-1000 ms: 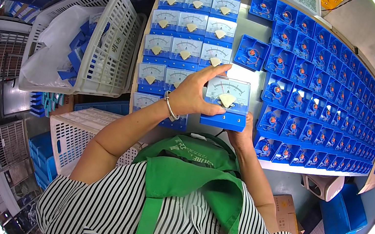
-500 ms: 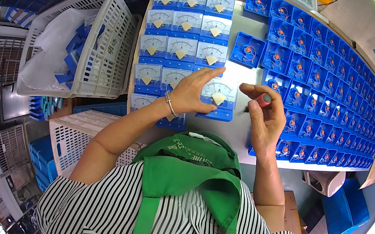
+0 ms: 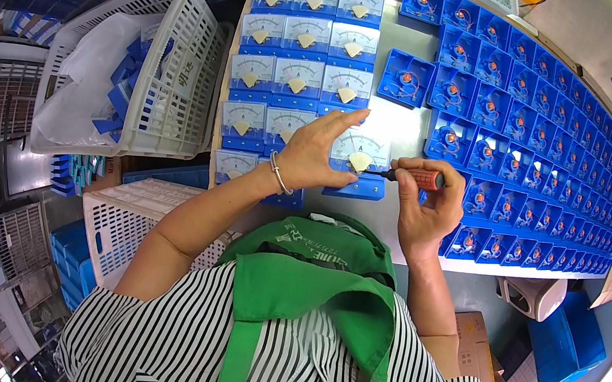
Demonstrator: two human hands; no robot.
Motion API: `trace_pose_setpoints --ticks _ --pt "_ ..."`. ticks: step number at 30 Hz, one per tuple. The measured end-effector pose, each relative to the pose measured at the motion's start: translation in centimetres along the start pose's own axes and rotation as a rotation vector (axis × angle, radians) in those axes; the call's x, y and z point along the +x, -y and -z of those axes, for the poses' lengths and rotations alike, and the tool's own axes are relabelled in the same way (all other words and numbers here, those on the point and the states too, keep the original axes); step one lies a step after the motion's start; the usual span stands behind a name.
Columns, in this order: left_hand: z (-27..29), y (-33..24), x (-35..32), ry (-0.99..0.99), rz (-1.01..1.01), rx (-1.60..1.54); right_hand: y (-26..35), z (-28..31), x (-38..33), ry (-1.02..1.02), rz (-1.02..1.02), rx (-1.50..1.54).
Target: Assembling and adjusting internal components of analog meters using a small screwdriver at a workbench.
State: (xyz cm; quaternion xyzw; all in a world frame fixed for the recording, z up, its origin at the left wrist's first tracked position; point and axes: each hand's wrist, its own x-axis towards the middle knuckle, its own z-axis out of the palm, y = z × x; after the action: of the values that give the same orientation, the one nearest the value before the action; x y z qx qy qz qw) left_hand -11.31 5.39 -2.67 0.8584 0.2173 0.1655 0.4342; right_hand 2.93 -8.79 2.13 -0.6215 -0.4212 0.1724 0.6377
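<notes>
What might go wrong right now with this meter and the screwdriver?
The screwdriver in the right hand has its tip by the meter's cream piece, so a slip might scratch it.

The thumb of the left hand is close to that tip and could get jabbed.

Other meters stand close to the left hand, so a jolt might knock them.

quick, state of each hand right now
Left hand: holding a blue-and-white meter by its side.
Right hand: closed around a red-handled screwdriver.
</notes>
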Motion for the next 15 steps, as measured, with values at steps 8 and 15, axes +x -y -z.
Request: trace_pose_setpoints --ticks 8,15 --pt "0.1 0.3 -0.6 0.080 -0.010 -0.080 2.2 1.0 -0.3 0.405 0.020 -0.043" --pt "-0.2 0.1 -0.5 0.054 -0.066 -0.089 1.7 0.0 -0.6 0.132 0.231 -0.320"
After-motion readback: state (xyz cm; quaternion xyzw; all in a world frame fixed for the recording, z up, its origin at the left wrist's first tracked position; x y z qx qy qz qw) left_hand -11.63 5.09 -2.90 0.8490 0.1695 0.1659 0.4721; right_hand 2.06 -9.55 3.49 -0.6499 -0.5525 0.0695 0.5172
